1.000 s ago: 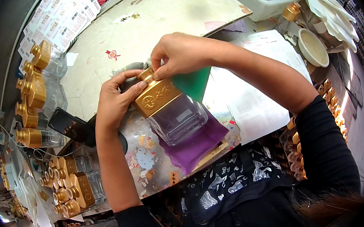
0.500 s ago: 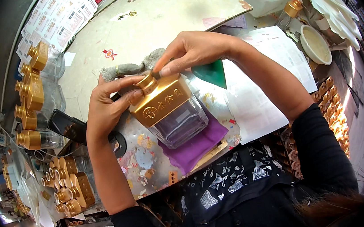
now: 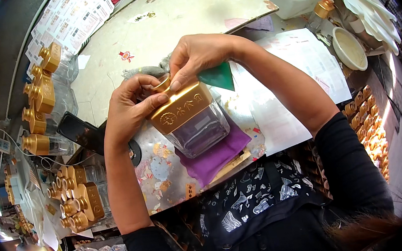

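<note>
"So, looking through the head view, what is the left hand (image 3: 131,101) doing?"

"It is gripping the glass bottle (image 3: 201,128) by its gold top (image 3: 182,112), the thumb pressing on the shoulder and the fingers curling around the far side of the neck (image 3: 161,87)."

"And where is that bottle sitting?"

"Near the middle of the frame, its neck pointing toward the upper left and its base resting over a purple cloth (image 3: 217,159). I cannot tell whether it is leaning."

"What about the right hand (image 3: 197,61)?"

"Its thumb is touching the right side of the neck, with the fingers bending in behind. I cannot tell whether they are pinching something small there. A green piece (image 3: 219,78) is showing just below that hand; whether it is being held is unclear."

"Anything lying around them?"

"A grey fabric piece (image 3: 141,73) is lying behind the neck on the counter (image 3: 200,9). A dark phone (image 3: 78,130) is resting left of the left wrist, more gold-topped bottles (image 3: 41,94) are standing in the left of the frame, and white paper (image 3: 284,116) is spreading out right of centre, with a pale bowl (image 3: 349,49) sitting beyond it."
</note>
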Available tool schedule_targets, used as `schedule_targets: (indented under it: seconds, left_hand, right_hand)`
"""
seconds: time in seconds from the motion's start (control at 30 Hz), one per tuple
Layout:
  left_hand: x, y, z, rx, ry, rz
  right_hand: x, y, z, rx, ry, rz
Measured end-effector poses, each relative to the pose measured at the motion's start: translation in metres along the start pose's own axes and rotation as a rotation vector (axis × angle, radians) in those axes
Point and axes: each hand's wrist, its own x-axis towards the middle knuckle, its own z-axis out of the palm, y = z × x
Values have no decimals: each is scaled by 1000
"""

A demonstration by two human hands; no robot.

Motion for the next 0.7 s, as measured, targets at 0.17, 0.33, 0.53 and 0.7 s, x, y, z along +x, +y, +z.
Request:
schedule_targets:
  seconds: [0.17,0.33,0.53,0.7]
  left_hand:
    - [1,-3,0,-50,-14,23]
    - [1,-9,-5,-54,-24,40]
    - [1,-12,-8,-9,-31,67]
    - [-1,-15,-11,46,-15,77]
  right_hand:
    - [2,5,-1,48,-14,-30]
    - [1,4,-1,42,-23,-28]
    - [2,19,-3,132,-38,-66]
    - [1,23,-3,105,-14,-64]
